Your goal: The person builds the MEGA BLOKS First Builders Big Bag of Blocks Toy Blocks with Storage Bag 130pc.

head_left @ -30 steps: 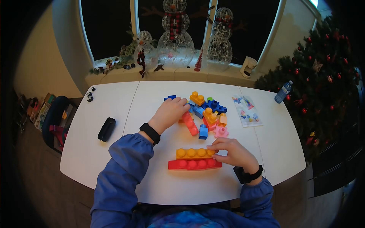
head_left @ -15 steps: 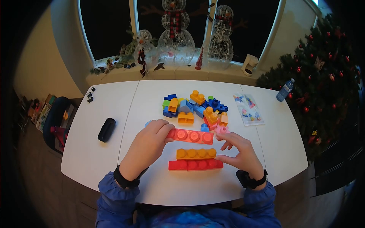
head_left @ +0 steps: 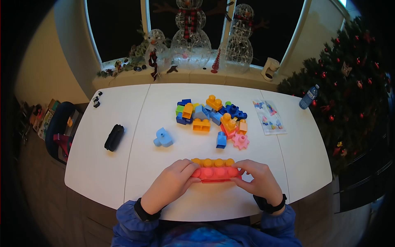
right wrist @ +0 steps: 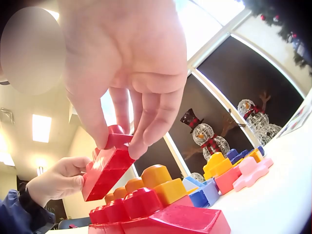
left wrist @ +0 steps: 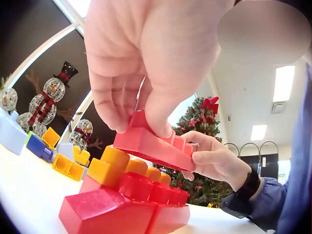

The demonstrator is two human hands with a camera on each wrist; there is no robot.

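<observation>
Both hands pinch a long red building block with a row of round studs (head_left: 215, 173), one at each end. My left hand (head_left: 175, 180) grips its left end, and my right hand (head_left: 258, 178) has the right end between thumb and fingers. The wrist views show the held block tilted just above a built piece. That piece has red blocks with sloped ends (left wrist: 105, 212) at the front and a row of yellow studded blocks (head_left: 208, 162) standing behind them, slightly higher. From the head camera, the held block hides most of the lower red studs.
Behind the hands lies a pile of mixed blocks (head_left: 201, 112), with a pink gear-shaped block (head_left: 240, 140) and a blue block (head_left: 221, 140) at its near side. A light blue block (head_left: 163, 138), a black case (head_left: 114, 138), a picture sheet (head_left: 269, 117) and a water bottle (head_left: 309, 97) stand around.
My left hand has carried the long red block from the pile toward me, over the built piece. My right hand, earlier at the yellow row, now grips the block's other end.
</observation>
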